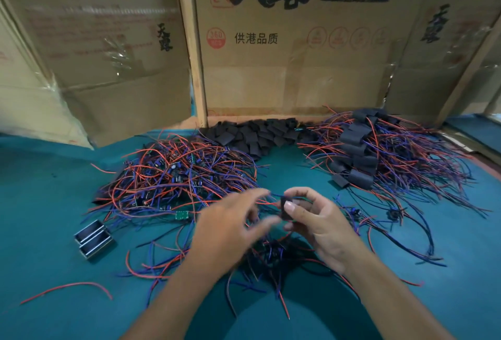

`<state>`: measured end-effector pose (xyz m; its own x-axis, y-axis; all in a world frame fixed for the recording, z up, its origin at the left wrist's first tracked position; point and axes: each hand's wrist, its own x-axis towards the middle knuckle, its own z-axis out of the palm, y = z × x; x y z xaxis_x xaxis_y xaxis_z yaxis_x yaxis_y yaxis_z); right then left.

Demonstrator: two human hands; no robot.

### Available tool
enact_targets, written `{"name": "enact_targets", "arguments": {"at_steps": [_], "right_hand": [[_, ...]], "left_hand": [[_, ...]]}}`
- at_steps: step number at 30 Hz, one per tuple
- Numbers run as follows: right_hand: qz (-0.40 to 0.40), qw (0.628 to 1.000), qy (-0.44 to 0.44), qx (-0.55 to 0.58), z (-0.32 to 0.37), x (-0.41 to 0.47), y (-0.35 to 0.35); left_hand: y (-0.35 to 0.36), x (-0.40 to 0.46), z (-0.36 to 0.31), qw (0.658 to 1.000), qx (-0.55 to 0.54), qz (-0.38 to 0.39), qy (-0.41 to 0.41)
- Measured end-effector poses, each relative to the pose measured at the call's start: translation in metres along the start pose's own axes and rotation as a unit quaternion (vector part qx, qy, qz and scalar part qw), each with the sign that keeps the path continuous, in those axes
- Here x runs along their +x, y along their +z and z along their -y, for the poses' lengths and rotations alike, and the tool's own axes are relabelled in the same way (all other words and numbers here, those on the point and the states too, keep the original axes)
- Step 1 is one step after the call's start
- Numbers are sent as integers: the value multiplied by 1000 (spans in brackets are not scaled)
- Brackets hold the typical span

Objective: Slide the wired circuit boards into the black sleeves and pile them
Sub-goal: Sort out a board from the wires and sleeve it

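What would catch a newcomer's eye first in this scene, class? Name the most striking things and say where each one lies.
First, the two tangles of red and blue wires on the teal table: bare boards at left, sleeved boards at right. Between them, against the cardboard wall, lies a heap of empty black sleeves. In front, the right hand pinches a black sleeve while the blurred left hand reaches towards it.

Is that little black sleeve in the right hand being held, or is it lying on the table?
Held. The right hand pinches the black sleeve between thumb and fingers, above the green table.
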<state>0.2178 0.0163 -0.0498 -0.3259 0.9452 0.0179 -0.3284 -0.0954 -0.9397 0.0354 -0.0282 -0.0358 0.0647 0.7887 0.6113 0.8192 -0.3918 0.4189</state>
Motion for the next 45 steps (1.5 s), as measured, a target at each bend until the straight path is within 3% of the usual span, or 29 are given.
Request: {"name": "enact_targets", "arguments": {"at_steps": [2, 4, 7, 9, 14, 21, 27, 30, 34, 37, 39, 40, 42, 44, 45], "right_hand": [[-73, 992, -53, -91, -7, 3, -1], [-133, 965, -117, -191, -13, 5, -1], [-139, 939, -168, -266, -16, 4, -2], [-133, 929, -184, -292, -16, 2, -6], [-136, 925, -194, -297, -15, -2, -11], [-153, 930, -186, -277, -12, -4, -19], [-162, 934, -197, -250, -11, -4, -19], [-167, 934, -196, -247, -11, -2, -20], [-179, 931, -203, -246, -7, -3, -21], [-174, 932, -202, -245, -6, -4, -22], [-177, 934, -198, -241, -6, -3, -23], [-179, 934, -196, -238, -6, -2, -24], [-180, 935, -193, -237, -5, 0, -27], [-171, 934, -194, -247, -2, 1, -32], [-162, 934, -192, -252, -1, 2, -35]], "left_hand": [[-23, 13, 25, 993, 41, -10, -112], [-49, 20, 56, 975, 76, 83, -191], [-73, 21, 85, 913, 246, 271, -180], [-67, 15, 91, 881, 310, 321, -158], [-56, 5, 90, 885, 352, 282, -115], [-98, 25, 70, 886, 374, 269, -58], [-115, 44, 7, 920, 373, 122, 28], [-120, 50, -5, 943, 327, 33, 59], [-95, 59, -21, 970, 235, 57, 10], [-74, 60, -25, 993, 78, 64, -64], [-63, 58, -30, 985, -89, 42, -145], [-58, 55, -34, 958, -207, 37, -193], [-47, 46, -41, 857, -439, 14, -270], [-37, 38, -41, 757, -577, -6, -307], [-32, 34, -39, 730, -607, -12, -314]]}}
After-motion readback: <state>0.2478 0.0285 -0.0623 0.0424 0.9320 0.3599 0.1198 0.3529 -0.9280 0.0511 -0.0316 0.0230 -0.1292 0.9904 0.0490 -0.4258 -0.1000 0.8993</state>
